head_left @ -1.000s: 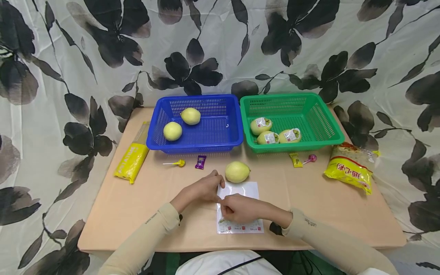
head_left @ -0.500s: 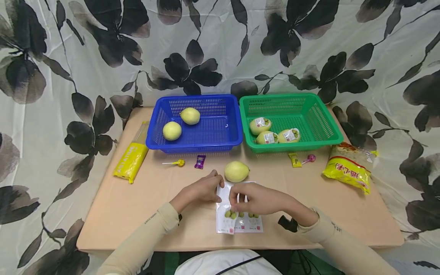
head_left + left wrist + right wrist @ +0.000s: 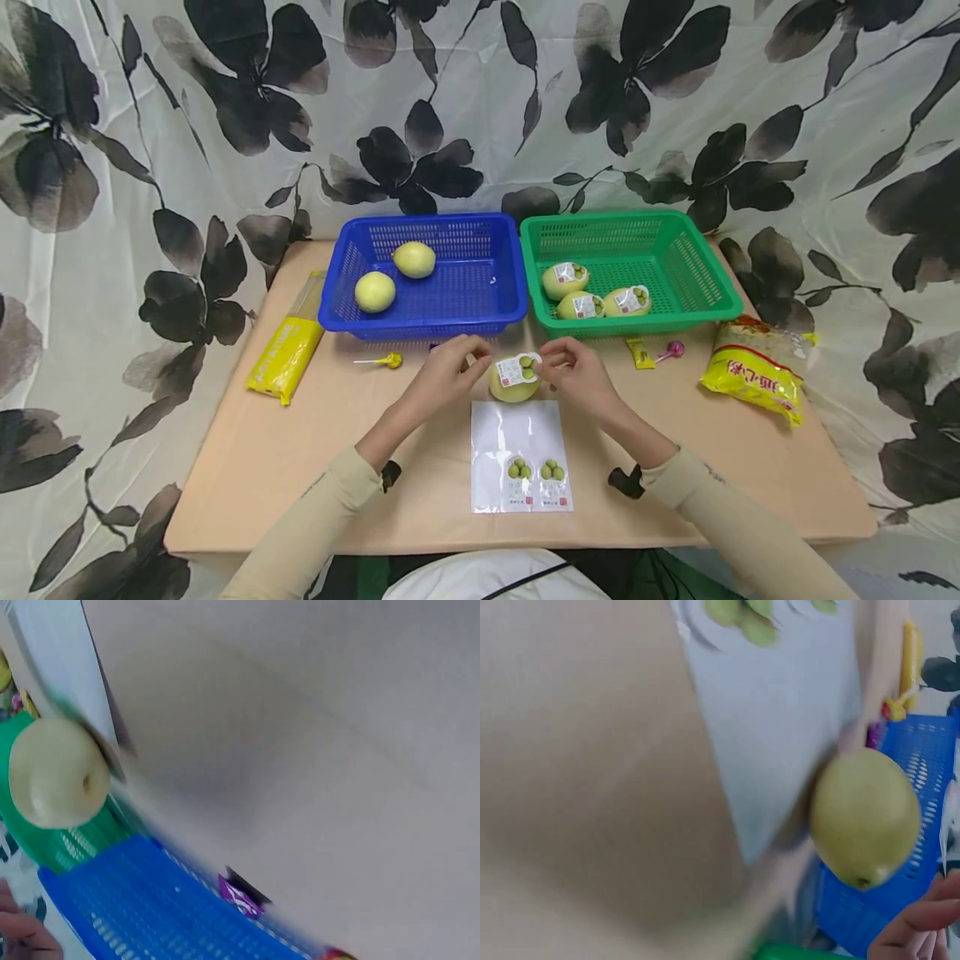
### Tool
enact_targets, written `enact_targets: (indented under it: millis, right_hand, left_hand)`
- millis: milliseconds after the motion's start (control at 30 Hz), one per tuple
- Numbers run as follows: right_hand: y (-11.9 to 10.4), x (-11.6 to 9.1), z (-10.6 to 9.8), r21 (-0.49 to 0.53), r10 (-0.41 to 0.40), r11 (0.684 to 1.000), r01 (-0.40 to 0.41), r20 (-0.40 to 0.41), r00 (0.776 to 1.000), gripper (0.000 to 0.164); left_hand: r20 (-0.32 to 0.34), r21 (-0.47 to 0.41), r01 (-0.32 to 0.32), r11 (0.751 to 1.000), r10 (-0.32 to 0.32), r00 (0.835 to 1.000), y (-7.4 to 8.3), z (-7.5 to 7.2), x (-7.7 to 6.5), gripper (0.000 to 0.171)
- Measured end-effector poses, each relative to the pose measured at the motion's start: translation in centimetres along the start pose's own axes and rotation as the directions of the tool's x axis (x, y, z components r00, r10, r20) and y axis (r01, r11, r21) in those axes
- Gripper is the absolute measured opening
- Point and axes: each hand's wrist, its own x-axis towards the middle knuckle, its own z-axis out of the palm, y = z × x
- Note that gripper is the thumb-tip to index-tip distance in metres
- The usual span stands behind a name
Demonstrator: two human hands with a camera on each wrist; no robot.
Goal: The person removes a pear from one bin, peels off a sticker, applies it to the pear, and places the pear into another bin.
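Observation:
In the head view, my right hand (image 3: 581, 375) pinches the right edge of a white label sticker (image 3: 517, 371) printed with green fruit. The sticker lies over the top of a pale yellow melon (image 3: 510, 393) on the table. My left hand (image 3: 450, 367) is at the melon's left, fingers loosely bent with their tips close to the sticker's left edge. The label sheet (image 3: 516, 425) lies in front of the melon, with two printed stickers along its near edge. In the right wrist view, the sticker's white edge (image 3: 948, 825) rises above the right hand's fingers (image 3: 915, 922).
A blue basket (image 3: 457, 283) with two plain melons stands behind. Right of it, a green basket (image 3: 667, 283) holds three labelled melons. Yellow packages (image 3: 287, 358) (image 3: 753, 367) lie at both sides. Lollipops (image 3: 392, 360) (image 3: 675, 348) and small wrapped candies (image 3: 640, 353) lie before the baskets.
My right hand has lifted a sticker off the sheet and carried it forward over the melon. The left hand has left the sheet and moved up beside the melon.

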Motion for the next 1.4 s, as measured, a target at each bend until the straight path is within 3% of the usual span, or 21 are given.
enact_targets:
  millis: [67,200,600,900,1167,1400]
  right_hand:
    - [0.6,0.3,0.3,0.012,0.015,1.0,-0.014,-0.019,1.0,0.025]
    - [1.2,0.5,0.9,0.022,0.051,0.998,-0.051,-0.029,0.998,0.021]
    - [1.6,0.7,1.2,0.002,0.088,0.996,-0.088,-0.033,0.996,0.021]
    - [1.9,1.2,0.8,-0.055,0.093,0.994,-0.095,-0.046,0.995,0.017]
    - [2.2,1.3,1.0,-0.098,0.115,0.988,-0.119,-0.049,0.992,0.017]
    - [2.3,1.5,1.2,-0.149,0.074,0.985,-0.082,-0.059,0.996,0.013]
  left_hand:
    - [-0.011,-0.022,-0.044,0.999,0.044,0.999,0.1,0.4,0.2,0.008]
    - [0.022,-0.02,-0.071,0.997,0.072,0.997,0.0,1.5,0.5,0.01]
    - [0.095,-0.018,0.019,1.0,-0.018,0.995,-1.3,3.0,0.9,0.022]
    - [0.08,-0.008,-0.01,1.0,0.011,0.997,-1.5,3.2,1.1,0.023]
    - [0.101,-0.03,0.023,0.999,-0.02,0.995,-1.7,3.3,1.2,0.023]
    - [0.089,-0.02,0.025,0.999,-0.023,0.996,-1.6,3.4,1.4,0.023]
